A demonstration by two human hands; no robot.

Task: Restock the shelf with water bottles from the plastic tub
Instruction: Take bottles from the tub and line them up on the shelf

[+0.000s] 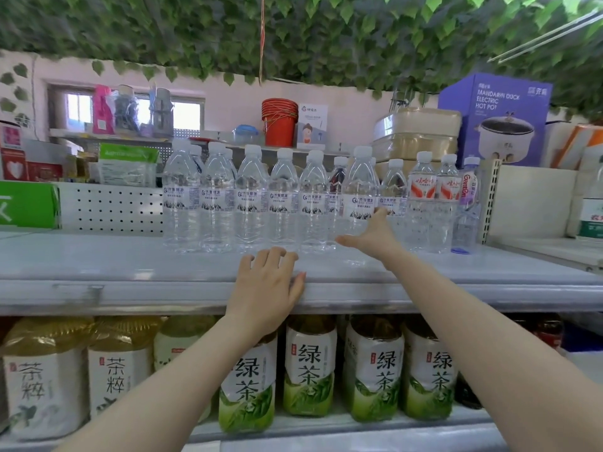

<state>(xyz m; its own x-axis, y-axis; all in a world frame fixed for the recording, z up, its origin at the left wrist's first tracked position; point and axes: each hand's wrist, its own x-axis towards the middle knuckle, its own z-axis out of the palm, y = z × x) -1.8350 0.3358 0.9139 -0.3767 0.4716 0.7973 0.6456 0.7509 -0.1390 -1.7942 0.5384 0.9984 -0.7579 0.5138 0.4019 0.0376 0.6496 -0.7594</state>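
A row of several clear water bottles with white caps (251, 200) stands at the back of the grey upper shelf (114, 265). My right hand (372, 238) reaches in with fingers spread and straight, fingertips touching a water bottle (360, 190) near the right of the row. My left hand (267, 285) rests on the shelf's front edge, fingers lying over the top and thumb along the lip, holding nothing. The plastic tub is out of view.
Two red-labelled water bottles (434, 203) and a purple-labelled bottle (468, 207) stand right of the row. Green tea bottles (310, 367) fill the shelf below. A perforated back panel (114, 207), a red bucket (279, 122) and a purple hot pot box (496, 119) sit behind.
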